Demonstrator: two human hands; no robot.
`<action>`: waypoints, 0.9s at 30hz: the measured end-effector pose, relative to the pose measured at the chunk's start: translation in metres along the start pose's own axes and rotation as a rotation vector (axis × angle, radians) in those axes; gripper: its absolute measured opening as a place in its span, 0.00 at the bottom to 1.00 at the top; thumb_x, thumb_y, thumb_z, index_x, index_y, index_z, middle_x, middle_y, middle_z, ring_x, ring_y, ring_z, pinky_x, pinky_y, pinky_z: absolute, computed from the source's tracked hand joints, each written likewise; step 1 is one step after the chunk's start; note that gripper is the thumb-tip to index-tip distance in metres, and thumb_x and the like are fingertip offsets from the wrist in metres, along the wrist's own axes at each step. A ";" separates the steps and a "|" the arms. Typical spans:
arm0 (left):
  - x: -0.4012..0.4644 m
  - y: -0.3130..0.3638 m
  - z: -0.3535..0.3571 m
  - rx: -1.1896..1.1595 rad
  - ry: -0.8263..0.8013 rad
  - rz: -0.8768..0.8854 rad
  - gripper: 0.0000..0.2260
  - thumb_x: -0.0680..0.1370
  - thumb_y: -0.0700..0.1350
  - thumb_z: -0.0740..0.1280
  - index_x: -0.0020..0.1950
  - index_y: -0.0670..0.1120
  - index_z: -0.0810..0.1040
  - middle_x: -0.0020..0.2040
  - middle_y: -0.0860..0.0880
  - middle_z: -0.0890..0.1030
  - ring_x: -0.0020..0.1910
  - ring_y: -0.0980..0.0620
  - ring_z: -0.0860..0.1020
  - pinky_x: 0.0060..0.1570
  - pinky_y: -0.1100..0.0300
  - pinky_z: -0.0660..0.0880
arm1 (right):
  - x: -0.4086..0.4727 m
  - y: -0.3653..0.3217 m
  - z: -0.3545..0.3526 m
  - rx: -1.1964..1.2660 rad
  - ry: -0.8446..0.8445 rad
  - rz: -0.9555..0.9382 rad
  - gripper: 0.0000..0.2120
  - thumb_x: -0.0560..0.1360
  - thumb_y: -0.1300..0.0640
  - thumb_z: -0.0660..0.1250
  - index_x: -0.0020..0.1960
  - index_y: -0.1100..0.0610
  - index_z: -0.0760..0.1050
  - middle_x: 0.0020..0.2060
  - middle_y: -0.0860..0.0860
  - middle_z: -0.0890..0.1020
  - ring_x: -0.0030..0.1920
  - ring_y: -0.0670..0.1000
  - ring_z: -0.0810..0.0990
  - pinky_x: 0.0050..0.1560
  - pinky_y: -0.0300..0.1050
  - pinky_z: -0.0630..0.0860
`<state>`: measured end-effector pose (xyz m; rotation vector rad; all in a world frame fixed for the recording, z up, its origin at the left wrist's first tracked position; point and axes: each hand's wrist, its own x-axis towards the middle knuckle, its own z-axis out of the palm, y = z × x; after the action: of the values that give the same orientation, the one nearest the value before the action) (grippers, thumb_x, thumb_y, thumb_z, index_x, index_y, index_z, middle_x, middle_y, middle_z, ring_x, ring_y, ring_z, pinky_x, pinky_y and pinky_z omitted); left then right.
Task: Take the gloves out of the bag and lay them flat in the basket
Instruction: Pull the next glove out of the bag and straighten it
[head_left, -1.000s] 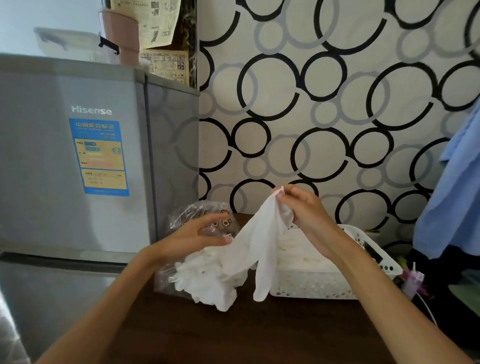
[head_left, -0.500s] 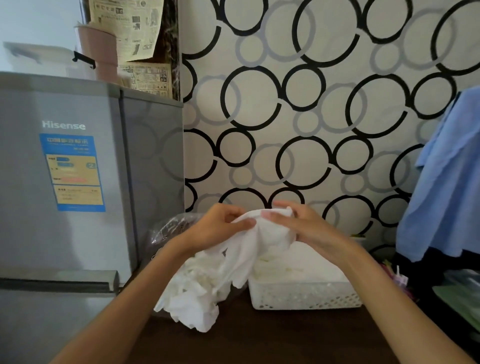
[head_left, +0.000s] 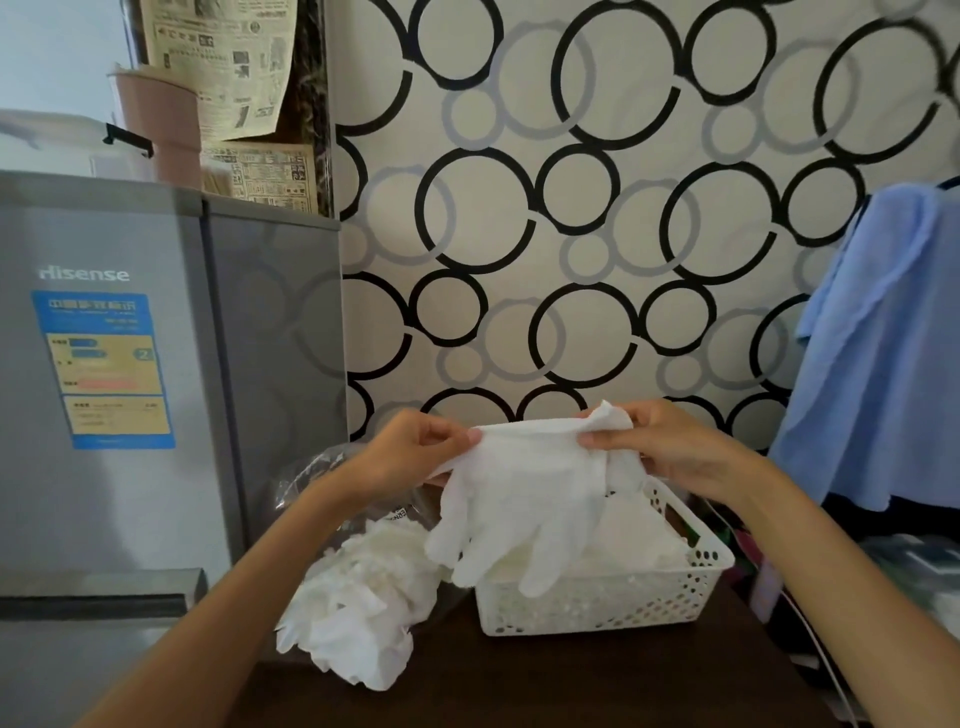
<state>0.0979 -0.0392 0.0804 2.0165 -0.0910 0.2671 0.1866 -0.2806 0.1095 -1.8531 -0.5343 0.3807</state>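
Both hands hold one white glove (head_left: 524, 499) stretched by its cuff above the white basket (head_left: 613, 603); left hand (head_left: 415, 452) pinches one cuff end, right hand (head_left: 654, 441) pinches the other, glove fingers dangling over basket's near-left rim. Clear bag (head_left: 332, 478) with remaining gloves (head_left: 358, 613) spilling out lies left of basket on dark table (head_left: 519, 686)

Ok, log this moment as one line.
step: spreading glove | left hand: pinching cuff | right hand: pinching cuff | glove over basket, not laid | more gloves spilling from bag
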 end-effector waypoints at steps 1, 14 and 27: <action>0.000 0.000 0.002 -0.005 0.016 -0.012 0.12 0.81 0.45 0.62 0.44 0.42 0.82 0.28 0.55 0.79 0.27 0.62 0.76 0.30 0.73 0.71 | -0.002 -0.001 -0.002 0.033 0.026 0.002 0.10 0.70 0.57 0.73 0.51 0.54 0.81 0.44 0.51 0.86 0.44 0.49 0.84 0.43 0.43 0.79; 0.011 0.005 0.035 0.097 0.738 0.092 0.13 0.84 0.50 0.51 0.47 0.44 0.69 0.35 0.52 0.69 0.33 0.53 0.68 0.33 0.57 0.64 | 0.011 -0.003 0.056 -0.044 0.592 -0.444 0.12 0.79 0.55 0.62 0.44 0.62 0.77 0.36 0.58 0.81 0.36 0.51 0.75 0.32 0.36 0.68; 0.105 -0.071 0.084 0.782 0.045 -0.037 0.11 0.81 0.52 0.58 0.58 0.53 0.78 0.57 0.53 0.80 0.56 0.50 0.77 0.49 0.57 0.72 | 0.043 0.121 -0.010 -0.301 0.473 0.072 0.08 0.77 0.56 0.64 0.55 0.57 0.77 0.39 0.52 0.83 0.20 0.44 0.76 0.25 0.33 0.69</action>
<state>0.2257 -0.0768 0.0068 2.7818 0.0968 0.3614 0.2494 -0.2994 -0.0019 -2.1660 -0.2063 -0.1035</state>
